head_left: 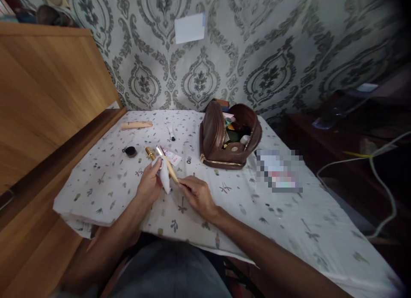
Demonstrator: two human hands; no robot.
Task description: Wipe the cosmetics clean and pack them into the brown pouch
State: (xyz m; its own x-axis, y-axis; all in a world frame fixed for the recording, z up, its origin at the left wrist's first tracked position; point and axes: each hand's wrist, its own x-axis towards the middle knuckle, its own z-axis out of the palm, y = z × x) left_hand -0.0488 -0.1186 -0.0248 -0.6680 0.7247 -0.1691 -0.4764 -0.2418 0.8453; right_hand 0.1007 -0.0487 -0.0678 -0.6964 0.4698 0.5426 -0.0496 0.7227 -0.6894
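Note:
My left hand is closed on a white cloth or wipe, which lies against a slim beige tube with a shiny silvery upper end. The fingers of my right hand pinch the lower end of that tube. Just beyond my left hand lie a gold cylindrical container and a white and pink packet or tube. Farther left is a small round black jar. A little white tube with a black end lies farther back.
An open brown cosmetic bag, filled with small items, stands at the back of the table covered by a patterned white cloth. A peach tube or pouch lies back left. A blurred-out flat object is right. Wooden furniture borders the left.

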